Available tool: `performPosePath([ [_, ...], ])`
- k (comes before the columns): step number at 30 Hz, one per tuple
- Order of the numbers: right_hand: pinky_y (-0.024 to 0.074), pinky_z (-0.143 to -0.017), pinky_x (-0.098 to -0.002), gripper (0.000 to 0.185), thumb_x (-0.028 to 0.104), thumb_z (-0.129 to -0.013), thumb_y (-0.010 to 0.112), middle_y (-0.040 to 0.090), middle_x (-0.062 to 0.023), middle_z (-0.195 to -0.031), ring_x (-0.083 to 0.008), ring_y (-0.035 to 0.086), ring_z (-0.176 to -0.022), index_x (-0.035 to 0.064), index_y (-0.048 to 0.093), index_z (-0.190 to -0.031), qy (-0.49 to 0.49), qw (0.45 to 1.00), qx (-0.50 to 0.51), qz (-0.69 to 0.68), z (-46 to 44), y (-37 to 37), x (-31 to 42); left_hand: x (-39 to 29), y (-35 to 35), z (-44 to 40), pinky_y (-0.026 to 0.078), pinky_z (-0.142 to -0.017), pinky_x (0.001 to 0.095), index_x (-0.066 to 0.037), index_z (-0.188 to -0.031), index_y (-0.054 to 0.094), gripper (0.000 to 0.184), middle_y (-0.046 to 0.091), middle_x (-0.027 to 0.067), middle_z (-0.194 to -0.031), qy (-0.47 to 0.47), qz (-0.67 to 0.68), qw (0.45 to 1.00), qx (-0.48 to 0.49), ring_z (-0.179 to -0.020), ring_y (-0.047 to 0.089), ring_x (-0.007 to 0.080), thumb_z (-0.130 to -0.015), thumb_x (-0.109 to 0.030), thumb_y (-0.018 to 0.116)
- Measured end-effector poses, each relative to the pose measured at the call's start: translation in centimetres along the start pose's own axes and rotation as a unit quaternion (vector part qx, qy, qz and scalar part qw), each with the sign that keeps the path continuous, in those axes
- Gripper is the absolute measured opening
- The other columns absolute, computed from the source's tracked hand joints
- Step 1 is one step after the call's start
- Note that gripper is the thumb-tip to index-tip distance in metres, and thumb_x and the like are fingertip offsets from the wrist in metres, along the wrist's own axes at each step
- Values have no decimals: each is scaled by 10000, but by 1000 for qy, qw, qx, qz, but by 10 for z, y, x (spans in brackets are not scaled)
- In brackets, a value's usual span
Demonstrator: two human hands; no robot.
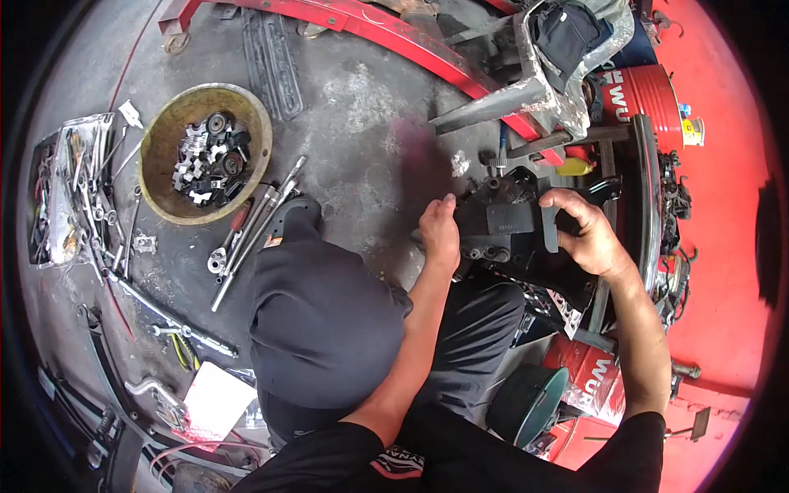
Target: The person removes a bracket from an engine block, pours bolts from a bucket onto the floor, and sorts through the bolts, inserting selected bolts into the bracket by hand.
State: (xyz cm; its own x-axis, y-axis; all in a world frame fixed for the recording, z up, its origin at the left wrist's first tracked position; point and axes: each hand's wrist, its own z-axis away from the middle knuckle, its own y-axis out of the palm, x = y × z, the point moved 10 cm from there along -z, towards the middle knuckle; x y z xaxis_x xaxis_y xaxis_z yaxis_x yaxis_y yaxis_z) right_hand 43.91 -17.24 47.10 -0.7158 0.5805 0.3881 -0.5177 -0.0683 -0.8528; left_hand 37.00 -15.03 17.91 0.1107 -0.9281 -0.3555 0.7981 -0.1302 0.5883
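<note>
A black mechanical assembly (511,220) with a flat plate and round fittings sits in front of me, between my hands. My left hand (441,232) is closed at its left edge; the fingertips are partly hidden. On the other side, my right hand (588,234) curls its thumb and fingers around an upright dark flat plate (549,228) at the assembly's right edge. I cannot tell whether that plate is joined to the rest. Round fittings (485,253) show along the lower side. My bent knee (325,316) in black cloth is left of my forearm.
A yellowish basin (149,177) holds assorted small parts. Ratchets and bars (263,222) lie beside it, with a tray of wrenches (78,193) farther left. A red steel frame (394,41) and grey plastic chair (534,94) stand ahead. Red drums (645,103) are right.
</note>
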Motion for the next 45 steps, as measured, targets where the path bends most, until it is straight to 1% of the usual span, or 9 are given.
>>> performPosePath([
  [5, 389, -1069, -315, 649, -201, -645, 547, 606, -81, -1211, -195, 556, -1234, 74, 547, -1233, 27, 999, -6, -31, 7, -7, -1, -13, 10, -6, 384, -815, 369, -60, -848, 618, 226, 572, 30, -853, 42, 52, 997, 46, -860, 479, 164, -920, -275, 620],
  [7, 384, -1077, -319, 651, -205, -641, 541, 593, -76, -1218, -193, 549, -1241, 70, 543, -1231, 37, 998, -5, -49, 11, -5, -1, -37, 9, 5, 325, -661, 300, -42, -715, 547, 269, 433, -29, -729, 83, 93, 992, 26, -714, 376, 105, -899, -212, 645],
  [11, 360, -1101, -325, 670, -223, -632, 516, 557, -59, -1235, -182, 522, -1258, 62, 525, -1238, 42, 997, -7, -64, 17, -1, 0, -43, 3, 6, 345, -707, 304, -25, -718, 587, 288, 463, -19, -739, 82, 74, 994, 9, -732, 406, 124, -912, -235, 616],
  [20, 342, -1098, -321, 750, -172, -653, 463, 532, -48, -1309, -187, 479, -1284, 83, 484, -1358, 126, 977, -8, -172, 17, -7, -2, 0, 10, -5, 345, -845, 320, -26, -750, 649, 425, 474, 27, -803, -71, 173, 982, 32, -851, 418, 161, -920, -406, 562],
  [26, 358, -1101, -371, 832, -46, -775, 707, 493, -101, -1381, -206, 431, -1324, 101, 338, -1505, 226, 936, -66, -263, 3, -3, 6, -12, 14, 1, 384, -811, 325, -25, -799, 650, 419, 497, 24, -839, -88, 194, 975, 68, -847, 431, 151, -926, -411, 552],
  [30, 418, -1033, -323, 818, -24, -746, 790, 461, -90, -1386, -189, 488, -1248, 95, 399, -1454, 108, 987, -111, -51, -5, -12, 12, -15, 17, 1, 444, -844, 374, -41, -852, 621, 406, 577, 66, -864, -69, 188, 976, 87, -867, 517, 196, -962, -408, 485],
  [34, 375, -1038, -307, 730, -47, -691, 792, 521, -59, -1229, -184, 506, -1135, 25, 473, -1343, 208, 950, -119, -200, 2, -5, 17, -10, 33, 8, 421, -873, 371, -75, -852, 627, 346, 552, 40, -871, -101, 240, 955, 141, -908, 506, 191, -941, -389, 512],
  [39, 419, -954, -280, 420, -66, -721, 686, 600, -33, -1102, -124, 524, -1072, -1, 576, -1121, 187, 964, -149, -116, 24, 1, 47, -25, 32, 22, 439, -843, 385, -83, -808, 624, 337, 594, 60, -871, -61, 226, 964, 123, -908, 531, 189, -943, -380, 541],
  [45, 430, -993, -380, 358, -38, -577, 619, 605, -150, -1139, -321, 590, -1099, 3, 601, -933, 81, 936, -334, 77, 86, 22, 126, -63, 38, 42, 451, -752, 340, -66, -773, 625, 402, 599, 63, -775, 17, 157, 970, 183, -766, 558, 179, -971, -397, 513],
])
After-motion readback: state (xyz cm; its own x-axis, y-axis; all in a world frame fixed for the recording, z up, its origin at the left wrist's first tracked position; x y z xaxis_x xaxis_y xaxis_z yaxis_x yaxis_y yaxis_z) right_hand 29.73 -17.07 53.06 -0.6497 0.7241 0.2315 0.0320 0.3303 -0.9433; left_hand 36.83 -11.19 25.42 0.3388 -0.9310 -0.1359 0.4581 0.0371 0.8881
